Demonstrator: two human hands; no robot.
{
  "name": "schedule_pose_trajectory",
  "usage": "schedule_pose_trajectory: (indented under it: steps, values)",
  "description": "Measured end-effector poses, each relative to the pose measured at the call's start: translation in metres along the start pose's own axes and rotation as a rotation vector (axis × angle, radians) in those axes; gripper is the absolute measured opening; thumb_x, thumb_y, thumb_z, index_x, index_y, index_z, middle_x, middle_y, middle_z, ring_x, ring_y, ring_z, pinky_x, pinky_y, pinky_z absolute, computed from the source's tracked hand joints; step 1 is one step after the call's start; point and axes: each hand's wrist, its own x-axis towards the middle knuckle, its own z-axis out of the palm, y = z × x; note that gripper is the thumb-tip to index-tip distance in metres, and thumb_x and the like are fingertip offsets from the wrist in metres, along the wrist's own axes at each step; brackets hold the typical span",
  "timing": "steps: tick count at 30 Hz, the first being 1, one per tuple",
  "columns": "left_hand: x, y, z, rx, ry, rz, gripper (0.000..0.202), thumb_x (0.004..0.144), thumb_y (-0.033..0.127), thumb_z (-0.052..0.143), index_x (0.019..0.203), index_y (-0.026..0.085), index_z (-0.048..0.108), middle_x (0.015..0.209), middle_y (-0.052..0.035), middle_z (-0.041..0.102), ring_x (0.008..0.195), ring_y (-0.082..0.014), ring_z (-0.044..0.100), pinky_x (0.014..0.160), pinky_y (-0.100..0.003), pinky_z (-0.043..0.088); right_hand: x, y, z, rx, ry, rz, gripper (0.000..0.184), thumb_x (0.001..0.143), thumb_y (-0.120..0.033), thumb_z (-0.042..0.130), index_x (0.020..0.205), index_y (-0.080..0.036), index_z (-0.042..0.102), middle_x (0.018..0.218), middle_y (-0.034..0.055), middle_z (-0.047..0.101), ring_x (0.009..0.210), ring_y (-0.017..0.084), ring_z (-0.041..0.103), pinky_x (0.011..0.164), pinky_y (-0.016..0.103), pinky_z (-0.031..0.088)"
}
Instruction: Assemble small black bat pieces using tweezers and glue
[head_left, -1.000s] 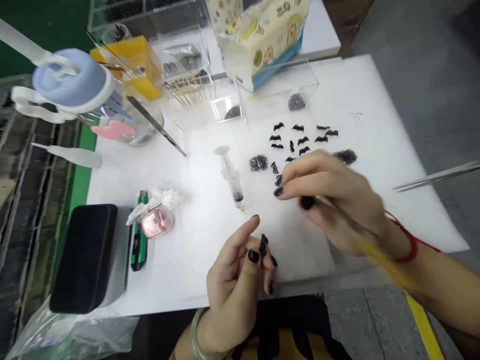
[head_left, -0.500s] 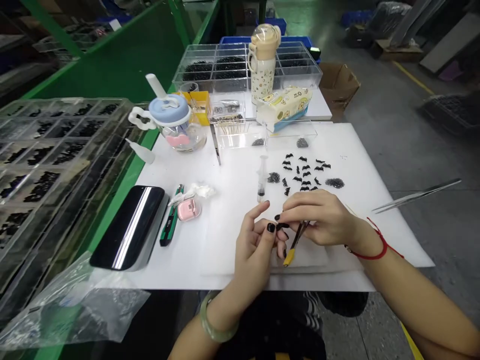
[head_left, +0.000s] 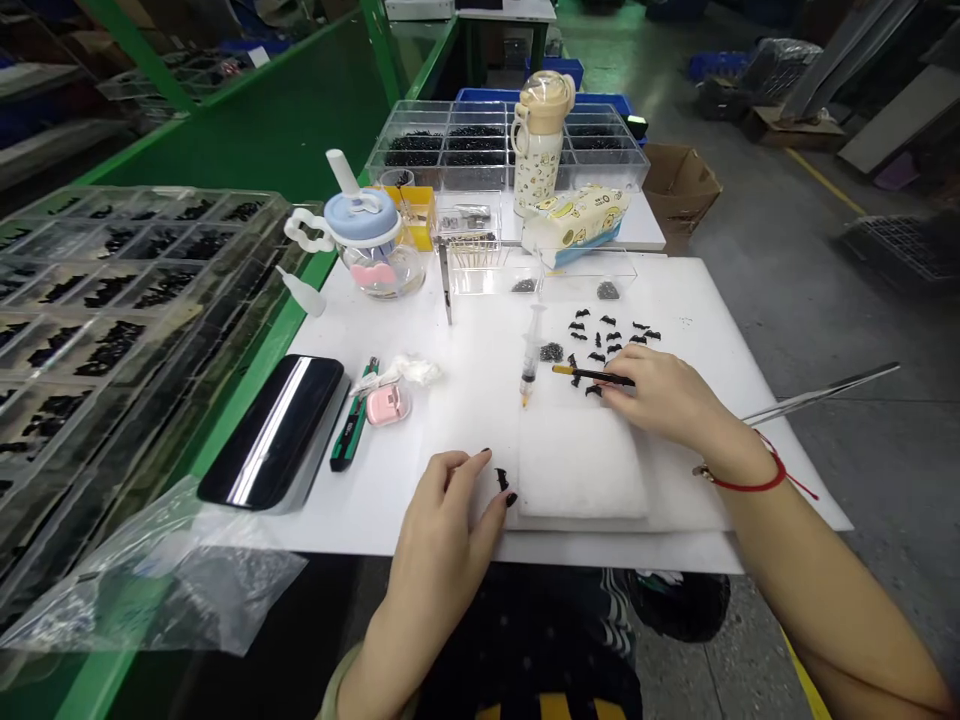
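My left hand (head_left: 450, 525) rests low on the white foam sheet (head_left: 472, 400), thumb and index finger apart. A small black bat-shaped piece (head_left: 502, 480) lies between those two fingertips. Farther right, my right hand (head_left: 667, 400) is closed around dark tweezers (head_left: 600, 375) whose yellow end points left. Its fingertips are down by another black piece (head_left: 593, 390), at the near edge of several similar pieces (head_left: 613, 335) scattered on the foam. A syringe (head_left: 531, 355) with an amber tip lies left of them, beside a small heap of black beads (head_left: 551, 352).
On the left are a black phone-like slab (head_left: 274, 430), a green cutter (head_left: 354, 420), a pink case (head_left: 388, 404) and a lidded cup (head_left: 367, 240). Long metal tweezers (head_left: 821, 392) stick out past the right edge. A bottle (head_left: 538, 145) and a wipes pack (head_left: 577, 225) stand behind.
My hands have separated: the left moved down and left, leaving a black piece on the foam. My right hand moved up and right with the tweezers, now turned nearly level. The camera view shifted slightly.
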Motion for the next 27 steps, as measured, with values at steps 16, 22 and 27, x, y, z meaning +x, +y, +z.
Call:
schedule_pose_trajectory:
  steps: [16,22,27]
  values:
    - [0.001,-0.004,-0.004,-0.089,0.099,0.029,0.010,0.095,0.018,0.067,0.103,0.022,0.071,0.080,-0.0026,0.075,0.069,-0.0210,0.073,0.063,-0.030,0.059,-0.072,0.041,-0.061,0.602,0.130,0.138,0.026,0.103,-0.045,0.059,0.092,-0.028,0.077,0.118,0.0096,0.070,0.123,0.026,0.066,0.091,0.029,0.061]
    - [0.010,0.025,-0.015,-0.532,0.079,-0.231,0.016,0.089,0.021,0.079,0.104,0.027,0.076,0.086,-0.0001,0.082,0.074,-0.0198,0.079,0.066,-0.024,0.065,-0.080,0.035,-0.057,0.517,0.119,0.309,0.022,0.093,-0.049,0.072,0.097,-0.026,0.072,0.106,0.0078,0.071,0.090,0.022,0.074,0.078,0.035,0.065]
    - [0.040,0.042,-0.012,-0.874,-0.245,0.014,0.036,0.088,0.004,0.073,0.115,0.028,0.078,0.090,-0.0048,0.083,0.074,-0.0221,0.080,0.069,-0.026,0.068,-0.067,0.032,-0.053,0.464,0.207,0.415,0.021,0.089,-0.043,0.075,0.096,-0.024,0.069,0.099,0.0072,0.074,0.083,0.026,0.077,0.070,0.040,0.065]
